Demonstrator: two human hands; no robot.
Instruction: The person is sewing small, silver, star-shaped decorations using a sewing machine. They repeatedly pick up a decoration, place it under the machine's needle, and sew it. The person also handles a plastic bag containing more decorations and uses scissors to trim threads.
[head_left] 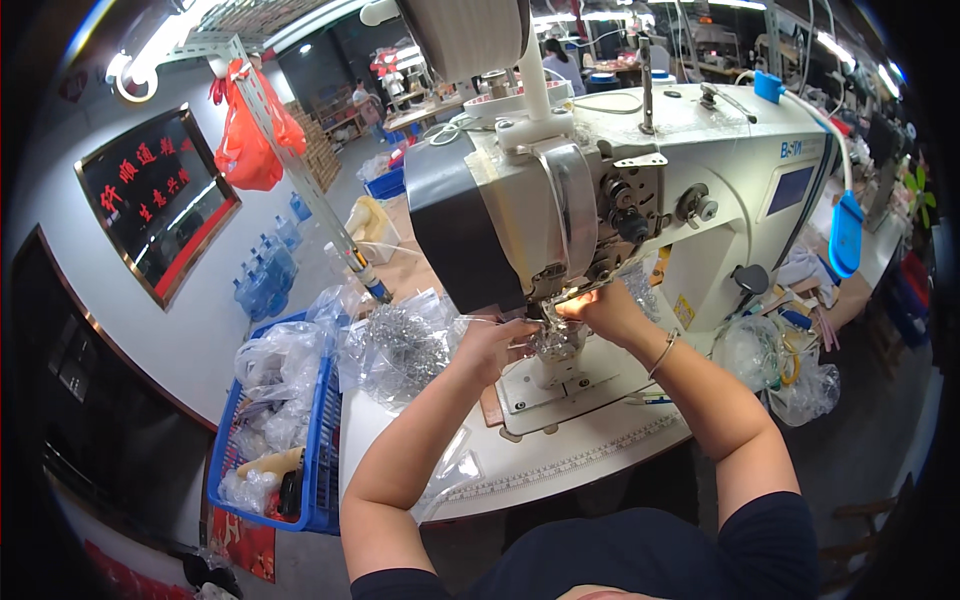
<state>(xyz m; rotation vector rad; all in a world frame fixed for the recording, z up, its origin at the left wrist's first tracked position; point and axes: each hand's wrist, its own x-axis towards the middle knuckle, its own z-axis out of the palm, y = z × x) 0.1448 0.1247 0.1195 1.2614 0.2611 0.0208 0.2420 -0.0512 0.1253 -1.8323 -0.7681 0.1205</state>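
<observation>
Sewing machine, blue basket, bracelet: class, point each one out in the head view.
Sewing machine (720, 140): head view, on its white top casing.
Blue basket (322, 450): head view, on its right wall.
Bracelet (663, 352): head view, on the band at the wrist.

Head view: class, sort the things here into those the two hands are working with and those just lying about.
In use:
- left hand
- right hand
- sewing machine
- shiny clear piece under the needle

Lying about:
- blue crate of clear bags
- orange bag
- water bottles
- pile of clear packets
</observation>
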